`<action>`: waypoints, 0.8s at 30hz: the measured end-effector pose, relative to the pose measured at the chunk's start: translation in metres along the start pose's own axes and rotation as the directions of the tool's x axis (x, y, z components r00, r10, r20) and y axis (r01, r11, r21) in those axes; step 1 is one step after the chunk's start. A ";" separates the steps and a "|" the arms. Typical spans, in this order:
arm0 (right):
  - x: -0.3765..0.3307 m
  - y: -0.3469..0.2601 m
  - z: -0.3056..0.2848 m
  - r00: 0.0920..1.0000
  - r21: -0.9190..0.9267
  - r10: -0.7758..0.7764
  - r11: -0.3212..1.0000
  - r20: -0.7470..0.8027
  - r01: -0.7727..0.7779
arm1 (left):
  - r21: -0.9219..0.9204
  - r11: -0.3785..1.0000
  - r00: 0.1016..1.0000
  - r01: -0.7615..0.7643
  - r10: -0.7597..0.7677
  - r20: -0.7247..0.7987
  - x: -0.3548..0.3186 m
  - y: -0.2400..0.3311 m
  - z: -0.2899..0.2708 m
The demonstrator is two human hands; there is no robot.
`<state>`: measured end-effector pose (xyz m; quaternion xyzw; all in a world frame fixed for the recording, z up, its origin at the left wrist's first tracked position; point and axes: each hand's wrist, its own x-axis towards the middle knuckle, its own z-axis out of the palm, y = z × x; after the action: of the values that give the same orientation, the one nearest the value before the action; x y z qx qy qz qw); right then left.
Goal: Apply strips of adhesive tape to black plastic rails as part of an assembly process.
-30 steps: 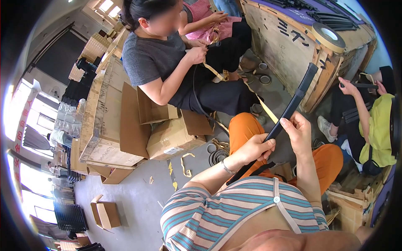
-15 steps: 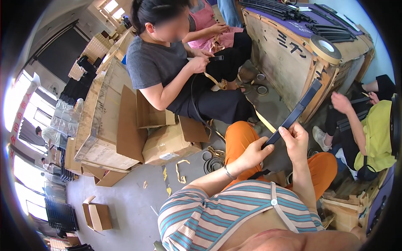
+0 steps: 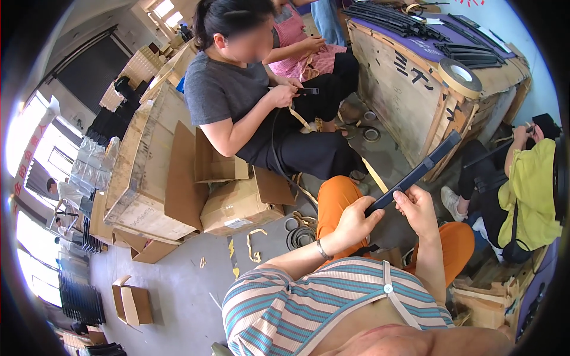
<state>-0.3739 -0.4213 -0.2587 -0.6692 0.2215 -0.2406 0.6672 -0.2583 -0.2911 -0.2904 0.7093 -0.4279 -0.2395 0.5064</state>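
Observation:
A long, flat dark bar (image 3: 415,172) slants up and to the right in front of me, over my orange-clad knees. My left hand (image 3: 356,219) is closed around its lower end, with the thumb lying along it. Partway up, my right hand (image 3: 417,209) pinches the bar's near edge between thumb and fingers. The far end sticks out free, close to the wooden crate. Behind the bar's lower part shows a narrow yellowish tape strip (image 3: 374,174); whether it is attached to the bar I cannot tell.
A wooden crate (image 3: 395,101) at the far right carries a tape roll (image 3: 460,78) and dark strips (image 3: 469,54). Co-workers sit ahead and to the right. Cardboard boxes (image 3: 237,213) stand at left, beside tape rolls (image 3: 301,237) on the floor.
The bar and both hands have shifted slightly downward, and the bar lies a little flatter. At right, the co-worker in yellow has moved their hands farther up and away.

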 end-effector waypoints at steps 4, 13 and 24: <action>-0.003 0.007 -0.007 0.998 -0.113 -0.036 0.993 -0.048 0.030 | 0.010 0.999 0.999 0.038 -0.038 -0.015 0.001 0.010 -0.002; 0.001 0.006 -0.009 0.962 -0.167 -0.271 0.951 -0.042 0.260 | 0.158 0.979 0.977 -0.129 0.153 -0.146 0.002 0.009 -0.005; 0.004 -0.004 -0.012 0.985 0.062 -0.159 0.986 0.070 0.154 | 0.229 0.952 0.960 -0.204 0.241 -0.143 0.006 0.012 -0.004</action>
<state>-0.3780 -0.4336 -0.2550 -0.6739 0.1360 -0.2732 0.6728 -0.2569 -0.2955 -0.2774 0.7239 -0.4839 -0.0727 0.4862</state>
